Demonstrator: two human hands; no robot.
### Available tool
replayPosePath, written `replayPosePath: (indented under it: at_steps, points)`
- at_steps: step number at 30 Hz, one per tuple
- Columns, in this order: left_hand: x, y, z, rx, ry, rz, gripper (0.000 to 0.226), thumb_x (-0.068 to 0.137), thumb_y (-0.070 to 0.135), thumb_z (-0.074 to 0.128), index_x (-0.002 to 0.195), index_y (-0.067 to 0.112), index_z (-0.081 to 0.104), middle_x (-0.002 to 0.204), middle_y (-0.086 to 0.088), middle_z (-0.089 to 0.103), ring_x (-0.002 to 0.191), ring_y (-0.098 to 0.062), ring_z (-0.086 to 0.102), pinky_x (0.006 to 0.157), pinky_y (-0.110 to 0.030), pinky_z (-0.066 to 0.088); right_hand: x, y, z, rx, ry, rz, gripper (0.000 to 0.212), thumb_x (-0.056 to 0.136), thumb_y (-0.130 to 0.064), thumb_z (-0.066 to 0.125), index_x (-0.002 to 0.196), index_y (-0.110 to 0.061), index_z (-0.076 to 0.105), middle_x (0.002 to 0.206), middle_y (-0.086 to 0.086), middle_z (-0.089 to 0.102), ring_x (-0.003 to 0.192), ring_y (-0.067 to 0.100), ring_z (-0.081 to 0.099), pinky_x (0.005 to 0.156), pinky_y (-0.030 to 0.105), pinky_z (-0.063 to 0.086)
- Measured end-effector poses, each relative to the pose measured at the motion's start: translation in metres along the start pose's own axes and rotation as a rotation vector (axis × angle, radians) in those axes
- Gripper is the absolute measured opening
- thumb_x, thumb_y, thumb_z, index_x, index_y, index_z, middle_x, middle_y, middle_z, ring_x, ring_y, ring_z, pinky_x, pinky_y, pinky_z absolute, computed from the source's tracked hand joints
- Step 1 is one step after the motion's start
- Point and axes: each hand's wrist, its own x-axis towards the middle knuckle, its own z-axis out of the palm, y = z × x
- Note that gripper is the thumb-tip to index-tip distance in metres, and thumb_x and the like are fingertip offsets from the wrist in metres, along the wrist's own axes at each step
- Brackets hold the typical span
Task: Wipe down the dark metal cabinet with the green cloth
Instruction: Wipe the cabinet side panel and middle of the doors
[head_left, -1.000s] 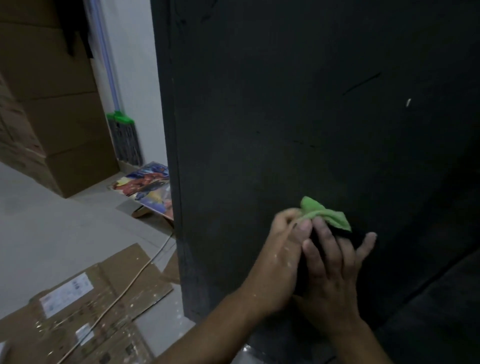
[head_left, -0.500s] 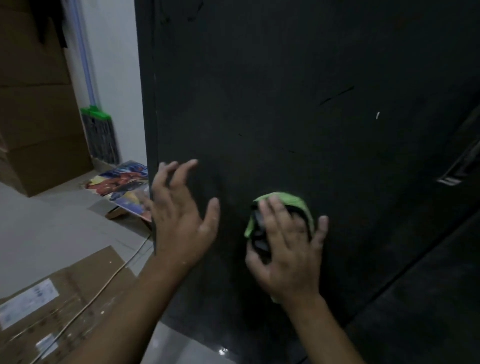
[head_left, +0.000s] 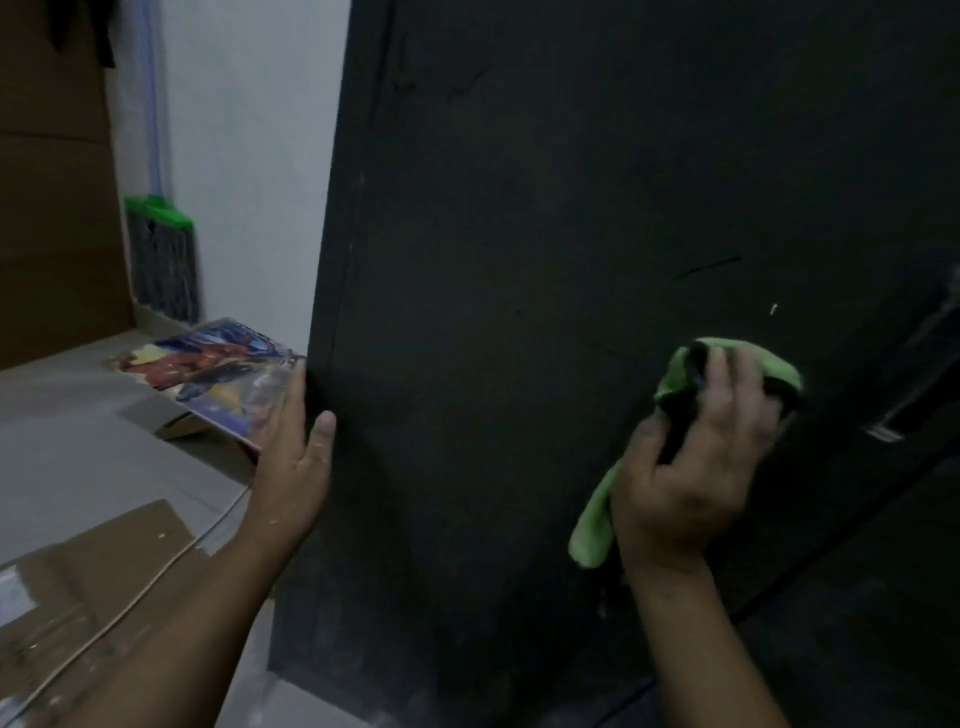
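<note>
Cabinet (head_left: 545, 234): dark metal, upright, filling most of the view; broad face marked by a thin scratch and a small pale fleck toward the right.

Cloth (head_left: 727, 364): green, bunched, pressed against the cabinet face at right; one end shows above the fingers, a loose tail hangs below the palm.

Right hand (head_left: 691, 467): fingers curled closed around the cloth, back of hand toward the camera, holding it on the panel.

Left hand (head_left: 293, 457): clamped on the cabinet's left vertical edge, thumb lying on the front face, fingers wrapped behind the edge and mostly hidden. Hands well apart.

Floor (head_left: 78, 441): pale, to the left of the cabinet.

Cardboard (head_left: 93, 571): flattened, on the floor at lower left, with a thin cord (head_left: 156, 577) running across it.

Print (head_left: 208, 374): colourful flat item, propped just beside the cabinet's left edge.

Broom (head_left: 161, 249): green head, dark bristles, leaning at the white wall (head_left: 249, 156).

Boxes (head_left: 52, 208): brown, stacked at far left.
</note>
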Motion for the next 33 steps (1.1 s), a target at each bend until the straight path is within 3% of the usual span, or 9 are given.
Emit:
replayPosePath:
  at_steps: [7,10,12,15,19,22,25,29,33]
  points:
    - [0.008,-0.003,-0.011,-0.15,0.026,-0.062,0.038,0.105,0.02,0.039,0.143,0.019,0.046,0.139,0.013,0.041,0.126,0.005,0.035,0.099,-0.003,0.026,-0.031,-0.057,0.05,0.037,-0.499,-0.729,0.051,0.092,-0.02,0.053,0.142,-0.013,0.055,0.147,0.006,0.053,0.128,0.026,0.052,0.121,0.042,0.023]
    - [0.011,-0.013,-0.02,-0.22,-0.03,-0.21,0.035,0.104,0.012,0.039,0.136,0.016,0.054,0.131,0.008,0.05,0.123,-0.009,0.045,0.105,-0.021,0.036,-0.063,-0.054,0.055,-0.047,-0.714,-1.093,0.045,0.099,-0.021,0.046,0.143,-0.015,0.054,0.145,0.002,0.055,0.128,0.022,0.055,0.12,0.039,0.024]
    - [0.01,-0.022,-0.023,-0.336,-0.107,-0.285,0.046,0.099,-0.007,0.037,0.133,0.018,0.054,0.128,0.004,0.055,0.119,-0.012,0.052,0.099,-0.023,0.041,-0.054,-0.057,0.06,-0.006,-0.696,-1.134,0.042,0.102,-0.019,0.041,0.14,-0.015,0.058,0.142,0.003,0.058,0.126,0.022,0.058,0.118,0.038,0.027]
    - [0.008,-0.035,-0.027,-0.483,-0.156,-0.338,0.077,0.077,-0.033,0.03,0.125,0.02,0.059,0.123,0.002,0.063,0.114,-0.005,0.059,0.083,-0.013,0.049,-0.025,-0.085,0.072,0.079,-0.522,-0.906,0.041,0.101,-0.008,0.045,0.14,-0.011,0.057,0.142,0.007,0.057,0.124,0.026,0.058,0.118,0.041,0.03]
    - [0.006,-0.049,-0.032,-0.523,-0.078,-0.441,0.068,0.074,-0.035,0.029,0.121,0.0,0.062,0.114,-0.01,0.066,0.108,-0.016,0.063,0.08,-0.014,0.053,-0.03,-0.136,0.1,0.098,-0.425,-0.723,0.042,0.099,-0.01,0.044,0.14,-0.007,0.056,0.142,0.009,0.057,0.128,0.027,0.051,0.12,0.043,0.029]
    - [0.004,-0.06,-0.04,-0.559,0.014,-0.519,0.045,0.087,-0.025,0.032,0.11,-0.003,0.064,0.103,-0.014,0.069,0.096,-0.017,0.067,0.075,-0.017,0.054,-0.07,-0.154,0.119,0.044,-0.611,-0.92,0.048,0.093,-0.015,0.056,0.14,-0.008,0.055,0.143,0.008,0.056,0.129,0.026,0.053,0.122,0.04,0.021]
    - [0.009,-0.084,-0.056,-0.474,0.149,-0.59,0.041,0.09,-0.014,0.036,0.095,0.013,0.067,0.107,-0.012,0.07,0.103,-0.021,0.065,0.091,-0.035,0.052,-0.113,-0.157,0.128,-0.012,-0.854,-1.069,0.057,0.086,-0.022,0.065,0.14,-0.01,0.056,0.142,0.007,0.057,0.132,0.024,0.051,0.122,0.039,0.016]
    - [0.011,-0.079,-0.066,-0.335,0.1,-0.602,0.029,0.094,0.0,0.046,0.103,0.018,0.066,0.103,0.003,0.068,0.098,-0.016,0.063,0.088,-0.035,0.051,-0.177,-0.152,0.126,-0.106,-1.135,-1.25,0.049,0.077,-0.033,0.074,0.123,-0.019,0.071,0.126,-0.003,0.068,0.123,0.015,0.059,0.118,0.036,0.012]
    - [0.006,-0.064,-0.051,-0.261,-0.155,-0.452,0.027,0.099,0.01,0.048,0.116,0.025,0.063,0.113,0.007,0.063,0.109,-0.007,0.057,0.091,-0.029,0.048,-0.223,-0.14,0.115,-0.145,-1.323,-1.345,0.049,0.082,-0.025,0.037,0.105,-0.02,0.08,0.11,-0.005,0.075,0.108,0.012,0.068,0.119,0.035,0.012]
